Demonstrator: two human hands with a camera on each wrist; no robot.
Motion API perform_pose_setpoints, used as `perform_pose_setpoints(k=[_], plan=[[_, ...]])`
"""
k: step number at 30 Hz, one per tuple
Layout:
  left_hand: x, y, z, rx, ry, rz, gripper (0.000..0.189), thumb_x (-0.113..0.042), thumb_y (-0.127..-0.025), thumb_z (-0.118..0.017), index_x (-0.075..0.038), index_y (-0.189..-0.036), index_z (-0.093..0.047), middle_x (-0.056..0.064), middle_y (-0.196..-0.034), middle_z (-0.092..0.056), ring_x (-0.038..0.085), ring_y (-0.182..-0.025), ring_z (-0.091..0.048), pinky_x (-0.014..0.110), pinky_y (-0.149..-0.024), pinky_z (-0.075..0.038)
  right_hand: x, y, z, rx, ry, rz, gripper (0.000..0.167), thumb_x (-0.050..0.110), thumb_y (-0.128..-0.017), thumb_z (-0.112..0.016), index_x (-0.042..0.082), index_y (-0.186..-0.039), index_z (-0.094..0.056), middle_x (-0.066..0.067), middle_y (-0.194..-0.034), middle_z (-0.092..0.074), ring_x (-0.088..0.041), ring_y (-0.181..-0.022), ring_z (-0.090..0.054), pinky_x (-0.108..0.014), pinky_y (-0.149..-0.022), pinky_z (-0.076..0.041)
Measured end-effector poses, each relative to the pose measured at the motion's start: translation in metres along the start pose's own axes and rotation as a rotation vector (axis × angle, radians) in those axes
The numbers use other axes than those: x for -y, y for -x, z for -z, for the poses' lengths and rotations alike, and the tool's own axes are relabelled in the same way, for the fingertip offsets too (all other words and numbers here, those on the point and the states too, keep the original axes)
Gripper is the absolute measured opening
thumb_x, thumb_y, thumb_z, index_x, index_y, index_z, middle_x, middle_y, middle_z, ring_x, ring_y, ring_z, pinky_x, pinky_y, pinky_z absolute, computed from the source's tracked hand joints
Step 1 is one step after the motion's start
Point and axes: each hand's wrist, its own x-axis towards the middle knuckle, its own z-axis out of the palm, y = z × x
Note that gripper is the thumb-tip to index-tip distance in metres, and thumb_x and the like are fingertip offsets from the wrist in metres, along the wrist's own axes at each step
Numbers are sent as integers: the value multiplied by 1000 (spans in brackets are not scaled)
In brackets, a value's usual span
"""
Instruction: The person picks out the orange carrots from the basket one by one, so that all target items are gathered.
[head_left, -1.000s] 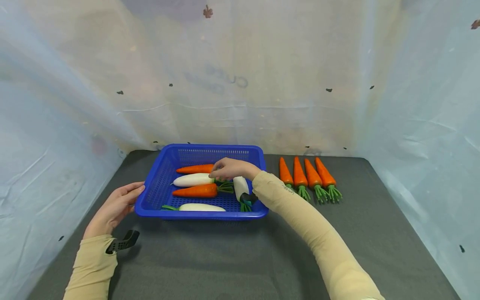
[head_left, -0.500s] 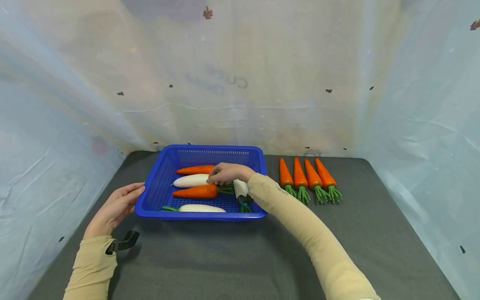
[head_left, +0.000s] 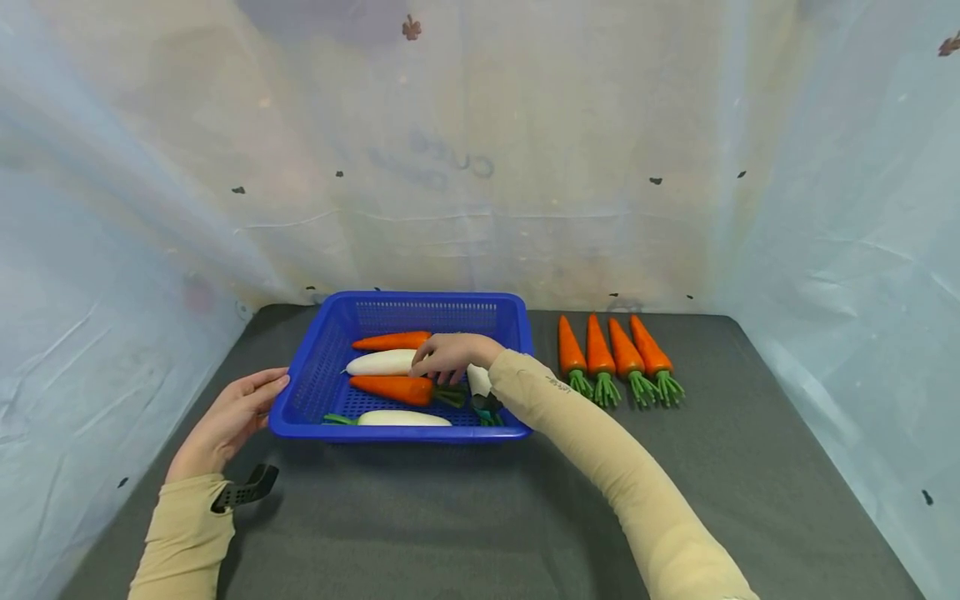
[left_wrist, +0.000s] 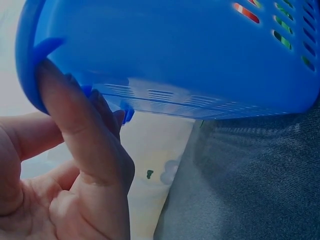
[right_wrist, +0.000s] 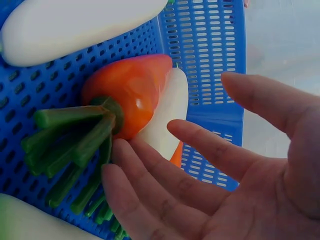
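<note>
My left hand (head_left: 232,421) grips the left rim of a blue plastic basket (head_left: 300,427); in the left wrist view its fingers hook round the rim. Inside, my right hand (head_left: 456,354) reaches over the vegetables. Its thumb and index finger stand apart in the right wrist view, while other fingertips touch an orange carrot (right_wrist: 127,95) near its green leaf end. That carrot (head_left: 390,388) lies in front of a white radish (head_left: 378,363). Another carrot (head_left: 390,341) is behind the radish. A second radish (head_left: 405,418) lies along the near wall. A third radish (head_left: 478,383) is partly hidden by the right wrist.
Several carrots (head_left: 600,354) lie side by side on the grey table (head_left: 420,517), right of the basket, with their leaves toward me. Pale plastic sheeting (head_left: 480,183) hangs behind the table and along both sides.
My right hand has moved slightly toward me. The carrot under its fingertips has shifted nearer, its leaf end swinging toward the near wall. The left hand keeps its place on the rim.
</note>
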Motion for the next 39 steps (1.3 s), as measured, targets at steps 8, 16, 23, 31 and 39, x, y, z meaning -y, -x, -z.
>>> perform_pose_setpoints(k=[8,16,23,31,39], plan=[[0,0,0,-11,3,3,33,-30,-97,-57,-12,-124,-51,-5,-97,-69,12,-84,-67,29,-70,-54,2,-2,0,15,78,12,44,37,-96,-57,13,-133,-56,-10,-112,-60,-23,-92,-63,-40,-83,-51],[-1,2,-1,-15,-13,3,46,-31,-97,-56,-3,-132,-44,-5,-97,-69,12,-84,-67,29,-70,-54,2,-9,-8,5,70,-60,43,36,-92,-63,17,-131,-58,-6,-129,-50,-23,-102,-57,-39,-85,-49],[-1,1,-1,-12,-7,9,49,-30,-98,-56,-1,-134,-42,-5,-97,-69,12,-85,-67,29,-71,-54,2,-14,-11,69,31,-87,52,30,-89,-68,15,-137,-52,-5,-127,-51,-27,-101,-61,-40,-84,-51],[-1,1,0,8,0,-1,46,-29,-99,-55,-2,-134,-42,-5,-98,-69,12,-86,-67,29,-72,-54,4,-19,-15,72,59,-131,50,30,-87,-72,16,-132,-55,-4,-124,-54,-23,-94,-62,-38,-80,-52],[0,1,0,9,7,-9,37,-28,-99,-55,-8,-129,-47,-5,-98,-69,12,-86,-67,29,-72,-54,5,-19,-18,80,89,-138,50,27,-89,-70,15,-134,-53,-4,-125,-52,-22,-98,-60,-36,-81,-51]])
